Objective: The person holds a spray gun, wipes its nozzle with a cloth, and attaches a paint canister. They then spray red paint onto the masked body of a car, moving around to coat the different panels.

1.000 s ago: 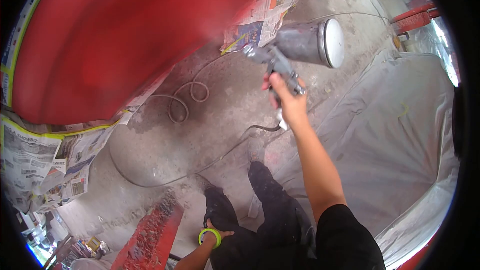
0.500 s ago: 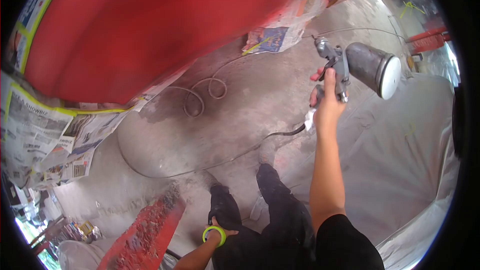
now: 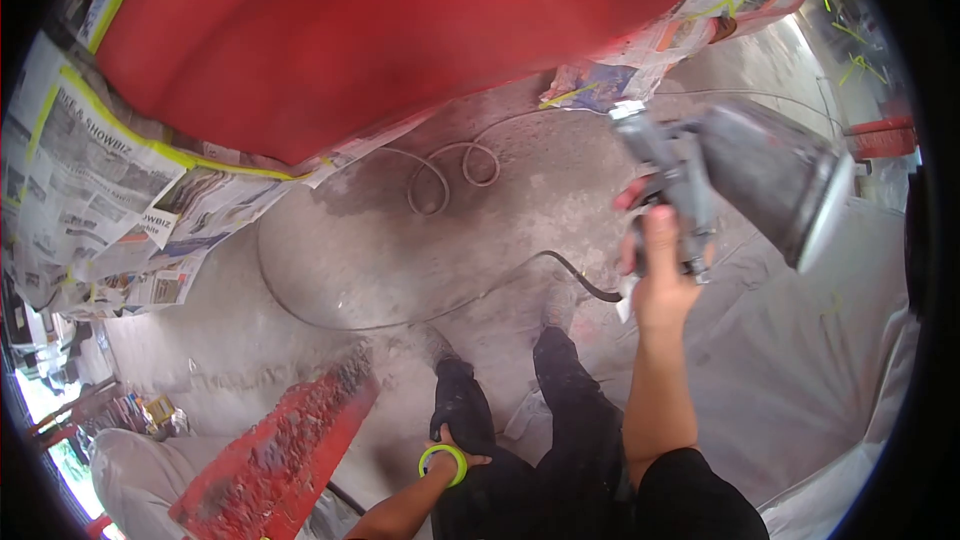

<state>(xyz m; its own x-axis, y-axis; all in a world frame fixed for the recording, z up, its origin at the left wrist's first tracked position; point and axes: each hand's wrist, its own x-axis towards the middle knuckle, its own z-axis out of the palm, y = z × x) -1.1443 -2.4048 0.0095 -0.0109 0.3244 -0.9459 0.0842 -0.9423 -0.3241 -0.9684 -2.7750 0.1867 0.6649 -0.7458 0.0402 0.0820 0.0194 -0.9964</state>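
**Right grip clamped on spray gun, left grip down at the knee**

Head view, only one.

Right grip (image 3: 660, 285): wrapped tight round the handle of the spray gun (image 3: 672, 175), thumb lying up the back of the handle, arm stretched out in front. One red-stained fingertip shows on the far side, by the trigger. The gun stands above the grip with its nozzle end pointing up-left. The metal cup (image 3: 775, 180) is mounted on the gun, up-right of the grip, tilted with its lid facing down-right. It is motion-blurred.

The hose (image 3: 575, 275) leaves just left of the grip as a dark line and runs left across the concrete floor (image 3: 340, 250). It coils in loose loops up-left of the grip.

Left grip (image 3: 455, 448): low, well below-left of the right grip, resting on the dark trouser leg (image 3: 560, 460) at the knee. A green ring (image 3: 445, 462) sits round the wrist. The hand is too small to tell whether the fingers are spread or curled.

Around them:
- The red panel (image 3: 400, 30) is up-left of the right grip, well apart from the nozzle.
- Its lower edge is masked with newspaper (image 3: 100, 190) and yellow-green tape (image 3: 150, 145).
- A grey sheet (image 3: 800, 370) covers the floor right of and below the right grip.
- A red-spattered plank (image 3: 280, 450) lies just left of the left grip.
- Two dark shoes (image 3: 455, 390) stand on the floor between the two grips.
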